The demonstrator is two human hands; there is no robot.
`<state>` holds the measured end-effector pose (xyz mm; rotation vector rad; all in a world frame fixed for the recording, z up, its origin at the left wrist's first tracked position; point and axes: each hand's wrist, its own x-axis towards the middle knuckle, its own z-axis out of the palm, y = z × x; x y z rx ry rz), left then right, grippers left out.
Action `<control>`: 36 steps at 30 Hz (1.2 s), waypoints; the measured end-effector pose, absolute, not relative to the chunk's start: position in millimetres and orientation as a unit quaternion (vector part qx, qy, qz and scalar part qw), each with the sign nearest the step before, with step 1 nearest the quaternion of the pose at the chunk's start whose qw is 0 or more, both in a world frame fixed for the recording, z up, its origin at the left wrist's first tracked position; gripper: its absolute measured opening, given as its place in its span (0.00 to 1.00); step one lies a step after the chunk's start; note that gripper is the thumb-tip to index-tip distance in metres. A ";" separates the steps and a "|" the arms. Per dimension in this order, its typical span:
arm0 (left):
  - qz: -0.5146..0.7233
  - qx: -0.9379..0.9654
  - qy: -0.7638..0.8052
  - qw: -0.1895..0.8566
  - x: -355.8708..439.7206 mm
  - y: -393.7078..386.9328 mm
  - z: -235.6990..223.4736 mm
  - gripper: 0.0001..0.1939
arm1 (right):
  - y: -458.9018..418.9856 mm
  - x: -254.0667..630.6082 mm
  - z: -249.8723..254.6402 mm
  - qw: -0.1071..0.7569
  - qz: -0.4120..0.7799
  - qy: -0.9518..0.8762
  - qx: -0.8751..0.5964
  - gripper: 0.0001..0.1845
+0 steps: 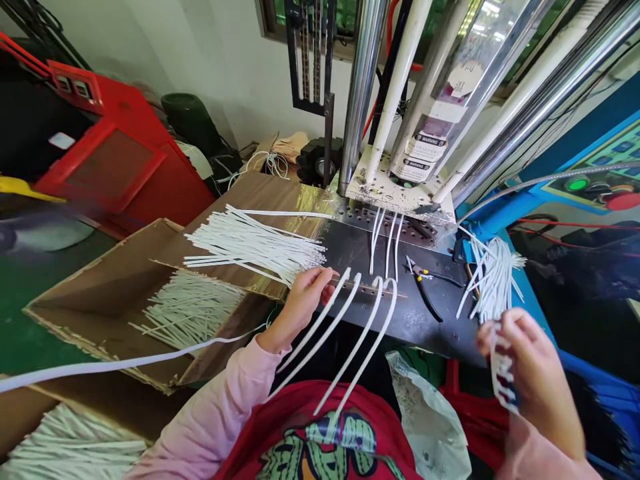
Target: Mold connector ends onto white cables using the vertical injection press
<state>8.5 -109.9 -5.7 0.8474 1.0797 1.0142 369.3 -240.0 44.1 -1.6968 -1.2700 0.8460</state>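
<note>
left hand (311,290): fingertips pinching the end of a thin strip (367,289) over the desk's front edge
thin strip: four white cords (393,297) run from it toward the lap
right hand (533,353): closed on a white toothed piece (500,370), blurred, near a cord bundle (495,273)
upper cardboard box (100,283): heap of short cords (195,307) inside
lower cardboard box (20,413): more cut cords (75,447), piled
plastic bag (430,417): below the desk, contents unclear
desk (270,190): loose cord pile (260,243) left, pliers (425,290) right
</note>
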 end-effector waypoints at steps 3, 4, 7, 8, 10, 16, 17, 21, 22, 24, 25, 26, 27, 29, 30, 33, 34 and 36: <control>0.457 0.358 0.467 0.667 9.6 -103.7 -1.5 0.25 | -278.5 390.9 41.3 0.235 0.479 -0.559 -0.635 0.21; 0.456 0.356 0.462 0.672 9.8 -102.4 -0.2 0.25 | -284.5 394.0 39.7 0.200 0.477 -0.571 -0.637 0.22; 0.451 0.362 0.451 0.680 9.9 -101.2 3.2 0.26 | -279.6 388.5 36.6 0.229 0.418 -0.575 -0.666 0.21; 0.449 0.365 0.448 0.681 9.9 -101.6 4.4 0.26 | -271.5 382.4 36.3 0.259 0.404 -0.570 -0.667 0.21; 0.446 0.373 0.444 0.681 10.4 -103.0 6.8 0.26 | -248.5 365.8 36.1 0.313 0.397 -0.559 -0.658 0.22; 0.432 0.390 0.445 0.681 14.9 -108.1 11.5 0.27 | -168.1 301.3 32.6 0.392 0.486 -0.527 -0.576 0.27; 0.430 0.398 0.442 0.680 15.3 -108.6 11.7 0.26 | -158.2 291.0 32.3 0.378 0.521 -0.522 -0.559 0.28; 0.427 0.449 0.409 0.670 13.5 -109.1 13.0 0.22 | -135.4 259.8 32.7 0.263 0.653 -0.498 -0.506 0.33; 0.432 0.463 0.401 0.662 12.5 -109.1 13.6 0.20 | -133.2 255.3 32.5 0.229 0.665 -0.508 -0.497 0.35; 0.446 0.485 0.392 0.643 10.7 -109.9 14.4 0.17 | -132.2 249.5 30.7 0.185 0.636 -0.568 -0.488 0.36; 0.451 0.488 0.389 0.638 10.2 -111.1 14.6 0.16 | -133.1 247.7 28.9 0.185 0.590 -0.611 -0.494 0.35; 0.455 0.484 0.387 0.640 10.0 -112.9 14.4 0.17 | -135.0 246.2 26.6 0.195 0.531 -0.651 -0.506 0.33; 0.458 0.472 0.383 0.648 10.3 -115.5 13.9 0.19 | -137.6 244.7 23.9 0.211 0.465 -0.682 -0.524 0.31; 0.459 0.441 0.382 0.670 11.9 -121.8 11.9 0.23 | -144.9 241.6 17.9 0.237 0.351 -0.705 -0.568 0.29; 0.458 0.434 0.387 0.672 13.0 -125.1 10.6 0.23 | -149.2 239.8 14.9 0.241 0.313 -0.703 -0.591 0.29; 0.423 0.481 0.420 0.643 16.6 -133.0 6.2 0.20 | -161.6 234.1 7.7 0.229 0.241 -0.694 -0.639 0.30; 0.403 0.511 0.428 0.627 17.6 -134.7 4.9 0.19 | -164.8 232.3 5.9 0.225 0.220 -0.693 -0.649 0.31; 0.368 0.564 0.436 0.598 18.9 -137.0 3.6 0.17 | -168.8 229.6 3.1 0.218 0.185 -0.691 -0.664 0.33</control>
